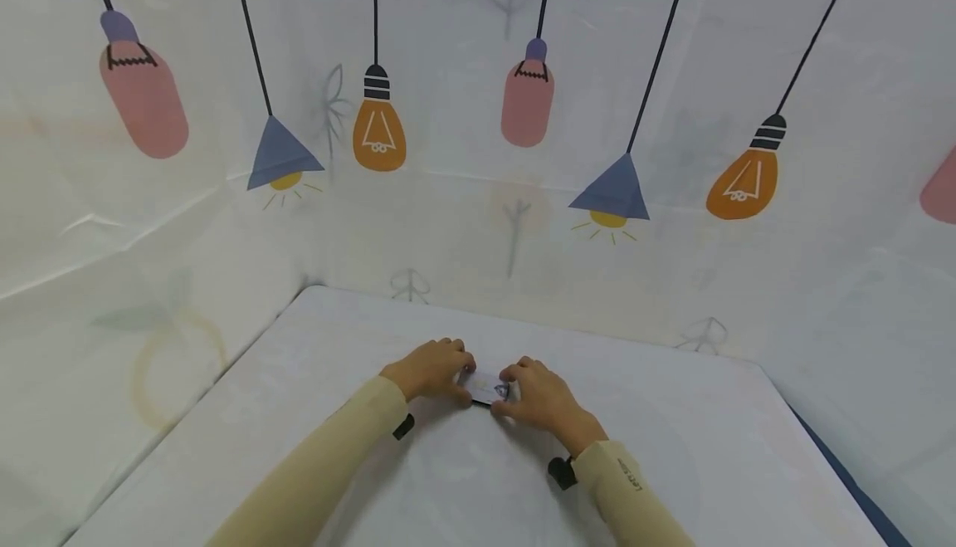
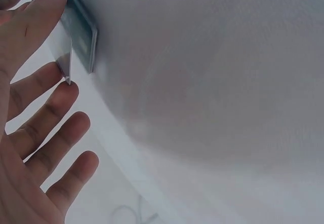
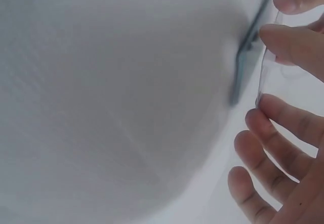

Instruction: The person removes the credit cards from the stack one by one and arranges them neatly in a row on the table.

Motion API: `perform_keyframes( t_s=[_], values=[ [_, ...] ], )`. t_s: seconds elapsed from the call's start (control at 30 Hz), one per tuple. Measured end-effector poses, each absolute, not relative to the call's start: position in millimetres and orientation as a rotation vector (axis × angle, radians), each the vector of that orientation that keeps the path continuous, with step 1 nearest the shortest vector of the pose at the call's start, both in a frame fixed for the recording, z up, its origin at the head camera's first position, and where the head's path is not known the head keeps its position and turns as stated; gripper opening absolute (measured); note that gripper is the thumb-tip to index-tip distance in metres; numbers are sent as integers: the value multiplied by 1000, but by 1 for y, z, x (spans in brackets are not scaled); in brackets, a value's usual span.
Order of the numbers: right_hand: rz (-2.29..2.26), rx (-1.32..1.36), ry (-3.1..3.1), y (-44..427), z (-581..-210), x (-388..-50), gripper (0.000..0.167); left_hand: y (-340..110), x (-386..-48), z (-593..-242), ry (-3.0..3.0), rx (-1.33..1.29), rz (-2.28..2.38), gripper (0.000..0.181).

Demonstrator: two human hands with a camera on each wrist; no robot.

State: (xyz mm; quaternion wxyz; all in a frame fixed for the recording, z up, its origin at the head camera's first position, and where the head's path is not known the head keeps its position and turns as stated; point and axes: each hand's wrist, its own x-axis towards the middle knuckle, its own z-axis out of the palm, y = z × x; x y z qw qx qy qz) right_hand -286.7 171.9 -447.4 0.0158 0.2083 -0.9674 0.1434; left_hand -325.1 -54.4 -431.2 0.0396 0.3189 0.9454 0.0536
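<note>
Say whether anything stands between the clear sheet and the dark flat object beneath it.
Nothing visible does: only a gap shows between the clear sheet, held by the left hand and right hand, and the dark flat object; part is hidden.

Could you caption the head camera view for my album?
Left hand and right hand hold a thin see-through sheet above a white table, before a backdrop printed with hanging lamps.
</note>
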Motion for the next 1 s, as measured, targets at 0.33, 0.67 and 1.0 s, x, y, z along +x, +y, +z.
perform_keyframes(
  t_s=[0.33, 0.67, 1.0],
  values=[
    [496, 687, -2966, 161, -438, -283, 50, -74, -313, -417, 2949, 1049, 193, 51],
    [511, 744, -2945, 133, -438, -281, 53, -110, -299, -414, 2994, 1123, 227, 50],
    [505, 805, -2944, 100, -437, -273, 53, -144, -284, -415, 3001, 1111, 261, 49]
  ],
)
